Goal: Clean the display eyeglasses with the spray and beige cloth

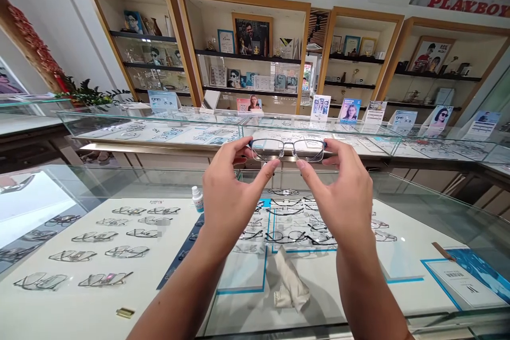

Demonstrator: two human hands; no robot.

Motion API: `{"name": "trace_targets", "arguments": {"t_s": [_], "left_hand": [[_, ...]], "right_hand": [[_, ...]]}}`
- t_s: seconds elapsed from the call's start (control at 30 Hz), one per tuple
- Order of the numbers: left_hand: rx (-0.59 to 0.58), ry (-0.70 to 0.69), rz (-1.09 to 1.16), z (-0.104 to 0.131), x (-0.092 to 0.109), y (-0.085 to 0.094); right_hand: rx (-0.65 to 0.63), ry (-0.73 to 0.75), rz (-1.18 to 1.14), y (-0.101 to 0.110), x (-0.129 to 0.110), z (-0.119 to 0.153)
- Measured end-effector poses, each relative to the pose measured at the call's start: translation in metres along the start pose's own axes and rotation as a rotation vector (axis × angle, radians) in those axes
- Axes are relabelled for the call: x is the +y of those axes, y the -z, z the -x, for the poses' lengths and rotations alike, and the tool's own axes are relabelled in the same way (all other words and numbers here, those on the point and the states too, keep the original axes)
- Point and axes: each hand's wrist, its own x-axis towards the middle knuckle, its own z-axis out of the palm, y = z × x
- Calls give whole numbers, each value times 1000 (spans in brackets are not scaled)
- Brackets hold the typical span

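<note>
A pair of eyeglasses (287, 146) with a thin metal frame is held up level in front of me, above the glass display case. My left hand (235, 186) grips its left end, fingers behind and thumb below the lens. My right hand (340, 186) pinches the right end in the same way. Both lenses are in place and see-through; the temples are mostly hidden behind the fingers. Below the hands, a crumpled beige cloth (290, 284) lies on the glass top. A small white bottle (197, 199) stands just left of my left forearm.
Rows of eyeglasses (127, 251) fill the case (239, 324) under its glass. A gold clasp-like piece (125, 312) is at front left, a blue-white leaflet (466, 281) at right. Beyond stands another glass counter (159, 122) with card stands (350, 110), then wall shelves (247, 56).
</note>
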Motion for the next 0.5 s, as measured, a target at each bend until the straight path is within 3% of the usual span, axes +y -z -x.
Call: {"name": "trace_targets", "arguments": {"t_s": [0.5], "left_hand": [[7, -12, 34, 2, 0, -2]], "right_hand": [[31, 28, -3, 1, -3, 1]]}}
